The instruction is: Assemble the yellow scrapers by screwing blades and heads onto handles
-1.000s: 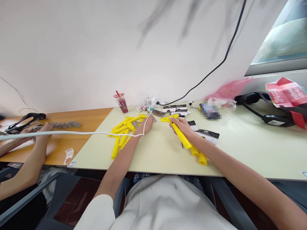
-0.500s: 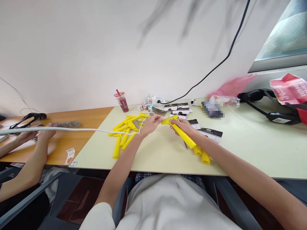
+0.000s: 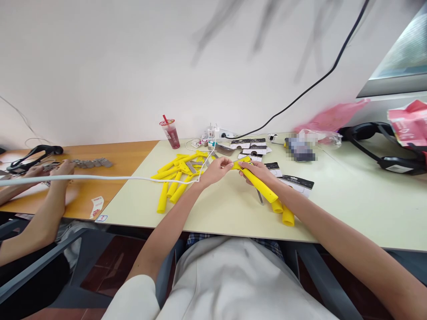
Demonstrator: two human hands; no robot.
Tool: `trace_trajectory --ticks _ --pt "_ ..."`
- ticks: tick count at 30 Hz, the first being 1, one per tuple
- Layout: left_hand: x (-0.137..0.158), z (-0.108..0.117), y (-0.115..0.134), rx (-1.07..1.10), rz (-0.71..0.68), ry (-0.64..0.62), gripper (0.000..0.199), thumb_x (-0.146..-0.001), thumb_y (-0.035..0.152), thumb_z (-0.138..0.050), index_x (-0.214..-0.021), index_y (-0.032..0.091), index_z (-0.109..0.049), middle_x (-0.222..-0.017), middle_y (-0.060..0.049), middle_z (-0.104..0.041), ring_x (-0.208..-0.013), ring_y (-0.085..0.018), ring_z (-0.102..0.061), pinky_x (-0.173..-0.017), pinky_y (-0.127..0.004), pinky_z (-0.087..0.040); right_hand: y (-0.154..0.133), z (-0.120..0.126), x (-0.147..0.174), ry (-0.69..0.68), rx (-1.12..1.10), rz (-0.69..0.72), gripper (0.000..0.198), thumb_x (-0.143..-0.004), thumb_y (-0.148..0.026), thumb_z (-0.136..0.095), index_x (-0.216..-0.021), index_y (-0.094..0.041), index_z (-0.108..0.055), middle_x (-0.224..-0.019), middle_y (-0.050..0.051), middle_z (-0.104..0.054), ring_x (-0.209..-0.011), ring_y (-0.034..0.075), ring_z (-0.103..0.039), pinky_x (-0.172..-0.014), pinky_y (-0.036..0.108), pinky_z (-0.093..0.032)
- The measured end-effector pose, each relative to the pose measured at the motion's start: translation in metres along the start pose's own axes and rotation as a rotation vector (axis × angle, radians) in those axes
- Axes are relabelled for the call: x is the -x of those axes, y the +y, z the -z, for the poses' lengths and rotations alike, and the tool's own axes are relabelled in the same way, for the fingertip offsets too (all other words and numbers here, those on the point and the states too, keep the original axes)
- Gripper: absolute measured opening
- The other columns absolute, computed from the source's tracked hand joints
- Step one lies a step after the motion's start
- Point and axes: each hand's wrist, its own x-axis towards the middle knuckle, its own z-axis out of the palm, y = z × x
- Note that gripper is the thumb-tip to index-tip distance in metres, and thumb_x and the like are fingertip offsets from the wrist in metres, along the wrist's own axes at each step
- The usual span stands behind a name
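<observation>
A yellow plastic scraper [image 3: 263, 186] with a hollow tube handle and a flat wide head is between my hands, above the table. My right hand [image 3: 256, 171] wraps round it where handle meets head. At the head's left end, my left hand [image 3: 218, 170] pinches with thumb and fingertips; any small part between them is hidden. Left of my left hand lies a heap of similar yellow scrapers [image 3: 173, 171], some showing grey metal blades [image 3: 191, 167]. Two more yellow handles [image 3: 288, 217] lie under my right forearm, close to a thin metal tool [image 3: 259, 197].
Black-and-white cards [image 3: 296, 184] lie behind my right hand. A red drink cup [image 3: 171, 134] stands near the wall, beside chargers [image 3: 213, 132]. A white cable [image 3: 147, 178] crosses over my left wrist. At the left, another person's hands [image 3: 63, 169] work at a wooden table [image 3: 133, 155].
The scraper's head has turned and now shows less of its flat face. My left fingers have closed in nearer to my right hand. The view has shifted slightly.
</observation>
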Motion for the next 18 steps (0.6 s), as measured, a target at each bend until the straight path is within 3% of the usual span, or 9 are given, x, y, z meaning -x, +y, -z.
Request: trace_trajectory --ticks 5,8,13,18 --pt "-0.004 -0.004 -0.007 0.188 0.051 0.042 0.028 -0.099 0.040 -0.077 -0.113 0.017 -0.070 -0.125 -0.013 -0.078 -0.115 -0.023 -0.072 -0.098 -0.035 -0.056 -0.001 -0.003 0.003 0.010 -0.018 0.004 0.040 -0.085 -0.053 -0.094 -0.085 -0.021 -0.069 -0.076 0.006 -0.076 -0.045 0.011 -0.054 -0.036 0.025 -0.045" --pt "-0.011 0.005 -0.014 0.171 0.039 0.147 0.024 -0.104 0.039 -0.069 -0.114 0.017 -0.070 -0.123 -0.013 -0.079 -0.111 -0.021 -0.073 -0.099 -0.035 -0.056 -0.001 -0.002 0.002 0.037 -0.077 0.021 0.037 -0.087 -0.051 -0.092 -0.088 -0.021 -0.070 -0.078 0.005 -0.076 -0.048 0.011 -0.054 -0.037 0.024 -0.047" --pt "-0.018 0.051 -0.033 -0.240 -0.038 0.394 0.013 -0.105 0.028 -0.061 -0.108 0.019 -0.071 -0.113 -0.010 -0.080 -0.103 -0.022 -0.072 -0.099 -0.036 -0.056 -0.003 -0.002 0.002 0.071 -0.154 0.038 0.033 -0.091 -0.048 -0.089 -0.087 -0.021 -0.071 -0.080 0.006 -0.076 -0.051 0.011 -0.052 -0.037 0.024 -0.047" --pt "-0.015 0.082 -0.058 -0.687 0.044 0.337 0.020 -0.096 0.017 -0.063 -0.101 0.022 -0.082 -0.116 -0.014 -0.078 -0.118 -0.034 -0.067 -0.114 -0.050 -0.050 -0.005 -0.005 0.007 0.084 -0.146 0.054 0.034 -0.090 -0.048 -0.091 -0.087 -0.021 -0.071 -0.080 0.006 -0.076 -0.051 0.011 -0.052 -0.037 0.024 -0.046"
